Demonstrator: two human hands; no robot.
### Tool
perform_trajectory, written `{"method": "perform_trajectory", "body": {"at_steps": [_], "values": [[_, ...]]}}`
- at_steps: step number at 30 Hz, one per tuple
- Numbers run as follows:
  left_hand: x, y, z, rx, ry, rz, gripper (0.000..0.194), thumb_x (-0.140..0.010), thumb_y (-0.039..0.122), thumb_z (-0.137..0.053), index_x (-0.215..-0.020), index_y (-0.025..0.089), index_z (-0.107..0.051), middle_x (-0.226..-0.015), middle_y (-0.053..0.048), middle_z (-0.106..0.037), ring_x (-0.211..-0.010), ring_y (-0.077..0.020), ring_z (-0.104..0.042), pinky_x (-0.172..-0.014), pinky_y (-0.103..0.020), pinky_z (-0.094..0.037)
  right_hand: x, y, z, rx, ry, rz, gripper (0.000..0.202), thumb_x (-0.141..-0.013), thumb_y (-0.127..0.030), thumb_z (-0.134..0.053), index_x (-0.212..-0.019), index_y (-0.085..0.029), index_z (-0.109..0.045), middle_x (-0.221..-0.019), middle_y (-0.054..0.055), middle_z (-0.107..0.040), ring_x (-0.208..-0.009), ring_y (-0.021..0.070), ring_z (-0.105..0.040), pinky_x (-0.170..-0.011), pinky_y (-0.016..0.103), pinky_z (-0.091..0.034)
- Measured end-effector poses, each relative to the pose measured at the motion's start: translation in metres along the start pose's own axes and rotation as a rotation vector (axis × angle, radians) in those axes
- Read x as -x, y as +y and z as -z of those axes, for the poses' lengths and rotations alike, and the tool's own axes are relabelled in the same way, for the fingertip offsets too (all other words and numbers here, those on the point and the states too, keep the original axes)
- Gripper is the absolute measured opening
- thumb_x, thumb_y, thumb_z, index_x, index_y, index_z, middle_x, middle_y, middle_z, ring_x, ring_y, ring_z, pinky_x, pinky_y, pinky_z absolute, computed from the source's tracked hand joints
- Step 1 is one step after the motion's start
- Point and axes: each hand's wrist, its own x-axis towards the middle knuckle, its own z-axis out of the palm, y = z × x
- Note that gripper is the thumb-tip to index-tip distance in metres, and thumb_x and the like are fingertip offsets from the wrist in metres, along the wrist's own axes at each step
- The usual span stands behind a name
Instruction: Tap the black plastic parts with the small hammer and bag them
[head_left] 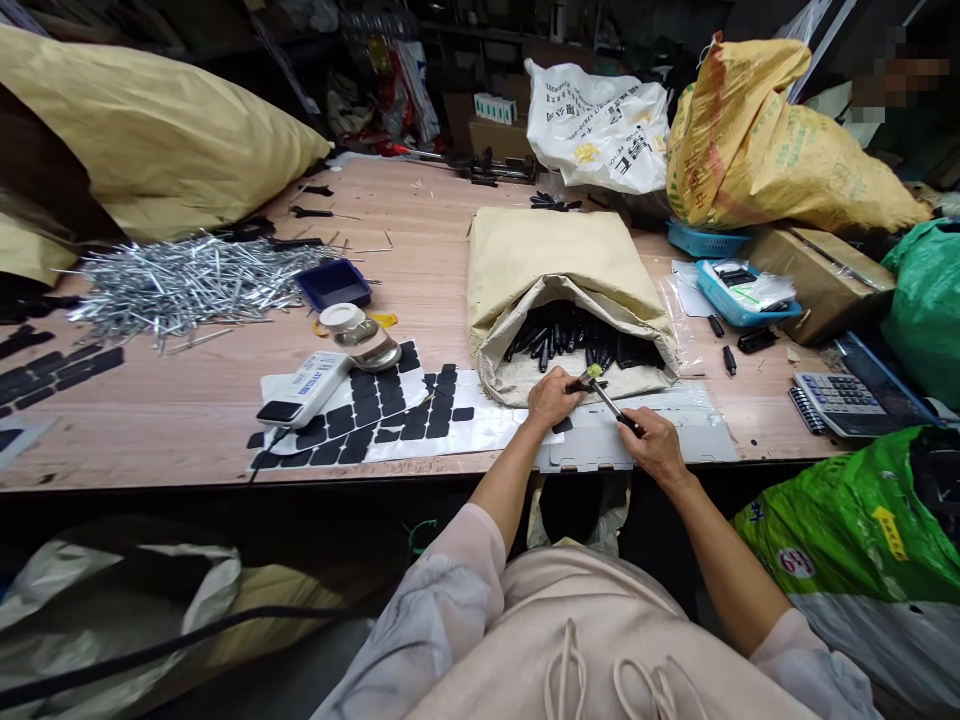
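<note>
My left hand [553, 397] is closed on a small black part [576, 386] at the mouth of a beige sack [559, 240]. In my right hand [654, 442] is the black handle of a metal tool [613, 406], its shaft slanting up to the left. A small yellow-green piece [594, 370] shows at the tool's far end, beside my left fingertips. Many black handle-like pieces [559, 332] lie inside the open sack. Under both hands, a pale flat sheet [675, 425] lies along the table's front edge.
Left on the table [420, 230] are a pile of metal rods [187, 285], a navy tray [334, 284], a jar [360, 335], a white device [306, 388] and black stickers [367, 400]. On the right are a blue basket [750, 312], a carton [817, 270] and a calculator [844, 400].
</note>
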Motion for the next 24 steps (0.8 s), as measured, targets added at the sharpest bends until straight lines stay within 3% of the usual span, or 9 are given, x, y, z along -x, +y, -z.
{"method": "perform_trajectory", "body": {"at_steps": [3, 8, 13, 15, 19, 22, 24], "values": [[0.001, -0.001, -0.002, 0.018, 0.023, -0.019, 0.026, -0.083, 0.04, -0.076, -0.109, 0.035, -0.077, -0.102, 0.003, -0.064, -0.094, -0.0155, -0.063, -0.076, -0.026, -0.046, 0.0, 0.011, -0.003, -0.112, 0.003, -0.138, 0.025, -0.084, -0.039, -0.066, -0.098, -0.021, -0.078, -0.084, 0.006, -0.073, -0.066, 0.0185, -0.064, -0.068, 0.032, -0.055], [-0.002, -0.005, -0.005, 0.021, 0.023, -0.026, 0.025, -0.083, 0.036, -0.075, -0.108, 0.033, -0.078, -0.104, 0.001, -0.064, -0.094, -0.0161, -0.063, -0.075, -0.027, -0.047, -0.006, 0.027, -0.001, -0.513, 0.056, -0.495, 0.045, -0.074, -0.053, -0.075, -0.098, -0.016, -0.075, -0.066, 0.001, -0.067, -0.047, 0.0141, -0.057, -0.045, 0.028, -0.052], [0.01, -0.001, 0.007, 0.115, 0.003, -0.11, 0.023, -0.083, 0.036, -0.076, -0.105, 0.03, -0.079, -0.102, -0.001, -0.062, -0.094, -0.0168, -0.061, -0.08, -0.028, -0.049, -0.011, 0.031, 0.0, -0.644, 0.107, -0.581, 0.046, -0.069, -0.057, -0.078, -0.088, -0.015, -0.072, -0.064, -0.001, -0.063, -0.044, 0.0111, -0.055, -0.037, 0.023, -0.048], [0.029, 0.003, 0.013, 0.162, -0.007, -0.227, 0.024, -0.082, 0.036, -0.076, -0.104, 0.027, -0.079, -0.103, -0.003, -0.062, -0.098, -0.0187, -0.059, -0.085, -0.03, -0.05, -0.011, 0.031, 0.0, -0.637, 0.07, -0.587, 0.048, -0.066, -0.056, -0.08, -0.089, -0.014, -0.072, -0.064, -0.001, -0.064, -0.044, 0.0114, -0.056, -0.037, 0.023, -0.048], [0.089, 0.006, 0.014, 0.135, -0.061, -0.502, 0.021, -0.079, 0.037, -0.08, -0.097, 0.027, -0.08, -0.109, -0.006, -0.064, -0.106, -0.0227, -0.056, -0.096, -0.038, -0.046, -0.011, 0.03, 0.0, -0.63, 0.052, -0.574, 0.05, -0.066, -0.057, -0.08, -0.091, -0.014, -0.072, -0.064, 0.0, -0.064, -0.044, 0.0114, -0.056, -0.037, 0.023, -0.049], [0.129, 0.002, 0.006, 0.014, -0.113, -0.585, 0.02, -0.077, 0.032, -0.081, -0.096, 0.027, -0.079, -0.121, -0.007, -0.063, -0.114, -0.0256, -0.054, -0.101, -0.042, -0.042, -0.01, 0.03, -0.001, -0.622, 0.048, -0.564, 0.05, -0.067, -0.057, -0.079, -0.091, -0.014, -0.072, -0.064, 0.0, -0.063, -0.044, 0.0111, -0.056, -0.037, 0.023, -0.049], [0.143, 0.0, 0.001, -0.062, -0.112, -0.592, 0.025, -0.076, 0.03, -0.082, -0.101, 0.027, -0.078, -0.128, -0.008, -0.061, -0.119, -0.0278, -0.052, -0.103, -0.045, -0.04, -0.01, 0.03, -0.001, -0.618, 0.046, -0.556, 0.049, -0.068, -0.056, -0.079, -0.091, -0.013, -0.072, -0.063, -0.001, -0.063, -0.044, 0.0111, -0.056, -0.038, 0.023, -0.049]]}}
